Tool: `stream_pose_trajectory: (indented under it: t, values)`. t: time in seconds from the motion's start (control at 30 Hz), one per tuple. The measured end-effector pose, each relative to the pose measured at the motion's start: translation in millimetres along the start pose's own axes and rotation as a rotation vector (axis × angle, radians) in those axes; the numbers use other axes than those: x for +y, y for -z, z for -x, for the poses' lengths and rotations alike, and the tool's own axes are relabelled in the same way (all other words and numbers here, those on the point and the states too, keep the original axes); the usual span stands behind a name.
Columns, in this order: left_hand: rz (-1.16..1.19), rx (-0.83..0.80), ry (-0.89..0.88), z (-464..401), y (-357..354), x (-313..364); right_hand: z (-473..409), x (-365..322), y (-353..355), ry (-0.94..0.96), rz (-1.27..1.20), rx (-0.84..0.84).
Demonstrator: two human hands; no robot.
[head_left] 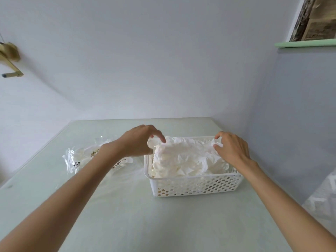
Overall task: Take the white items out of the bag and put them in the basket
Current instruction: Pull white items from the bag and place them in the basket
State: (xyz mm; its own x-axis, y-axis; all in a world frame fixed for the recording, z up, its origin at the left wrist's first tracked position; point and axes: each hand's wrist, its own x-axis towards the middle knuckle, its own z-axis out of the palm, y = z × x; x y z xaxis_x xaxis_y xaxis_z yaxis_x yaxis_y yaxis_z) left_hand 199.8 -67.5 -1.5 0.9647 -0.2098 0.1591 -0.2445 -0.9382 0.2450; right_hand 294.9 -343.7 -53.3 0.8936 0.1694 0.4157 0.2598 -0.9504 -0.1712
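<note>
The white items (183, 159) sit in a soft heap inside the white basket (196, 186) on the tabletop (127, 215), and the see-through bag (81, 159) lies flat just beside it on the left. The left hand (140, 140) pinches the far left corner of the heap and the right hand (231, 148) pinches the far right edge, so each grip is closed on the white stuff. The heap looks higher than the rim, so if the hands let go too soon or tug up, some could puff up and spill out, and a hard push might slide the light basket.

White perforated basket (196, 186), white crumpled items (183, 160), clear bag (80, 159) with dark print, pale green table (127, 215)
</note>
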Motion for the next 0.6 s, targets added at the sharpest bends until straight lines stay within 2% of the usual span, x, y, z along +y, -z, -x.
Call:
stream_pose_trajectory:
  t: [0.07, 0.1, 0.2, 0.33, 0.43, 0.5, 0.6]
  values:
    - [0.129, 0.107, -0.041, -1.5, 6.6, 20.2, -0.3, 1.4, 0.8, 0.0, -0.013, 0.007]
    - [0.153, 0.089, -0.055, -3.9, 6.2, 34.6, 0.3, 1.9, 1.8, 0.001, -0.017, 0.008]
    - [-0.007, -0.125, -0.035, -15.0, -12.8, 66.3, 0.8, 1.2, 4.6, 0.004, -0.041, 0.019]
    - [-0.113, -0.147, -0.003, -13.6, -20.5, 53.9, 1.3, 3.0, 3.8, 0.0, -0.078, 0.004]
    - [-0.111, -0.263, 0.086, 2.1, -4.1, 35.9, 2.2, 4.4, -0.2, -0.007, -0.108, -0.014]
    - [-0.051, -0.172, 0.109, 5.8, 6.2, 37.3, 2.2, 5.2, -1.9, -0.014, -0.124, -0.006]
    - [-0.02, 0.001, 0.037, -6.1, -2.9, 75.9, 0.4, 5.3, -4.2, -0.028, -0.14, -0.008]
